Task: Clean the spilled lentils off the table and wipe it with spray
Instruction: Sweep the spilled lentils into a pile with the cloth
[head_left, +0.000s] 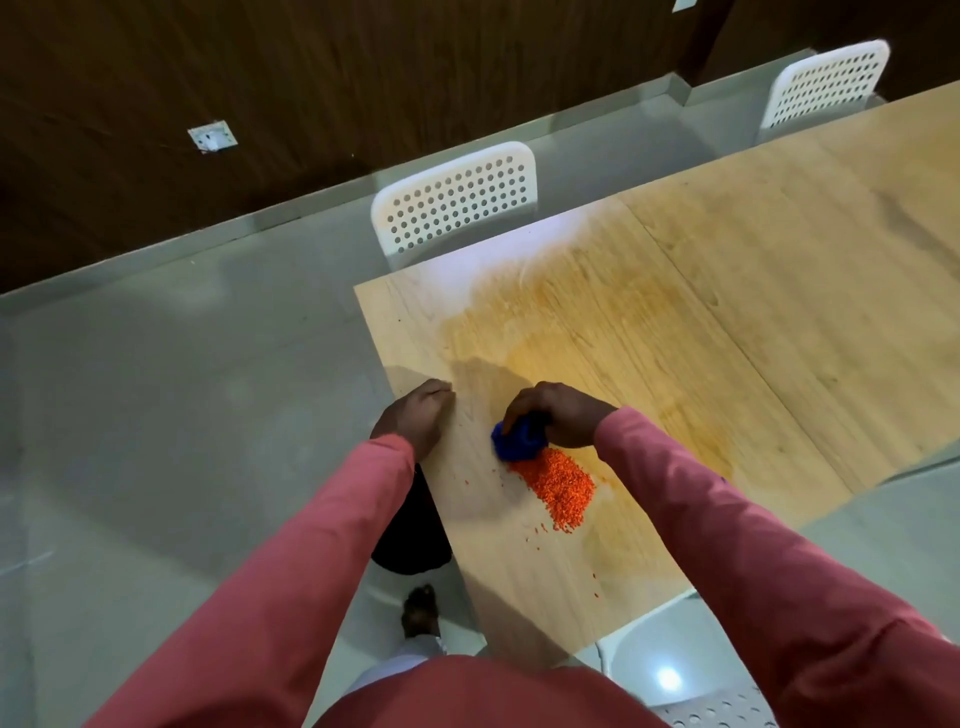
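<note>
Tabletop (675, 322) of pale wood-grain boards, matt toward its left edge, darker with a damp-looking sheen across the middle. Lentils (561, 488): dry, granular orange heap near the front edge. Cloth (517, 441): soft, blue, bunched fabric. Chairs (457, 205): white perforated plastic, smooth. Sleeves (311, 545): matt pink knit. Floor (182, 389): grey, polished, reflective. Wall (260, 78): dark wood-look panelling.

The person wears a long-sleeved top in a dusty pink-red colour; both sleeves (322, 545) reach the wrists. Below, a light trouser leg (395, 670) and a dark sandal (420, 610) are visible.
</note>
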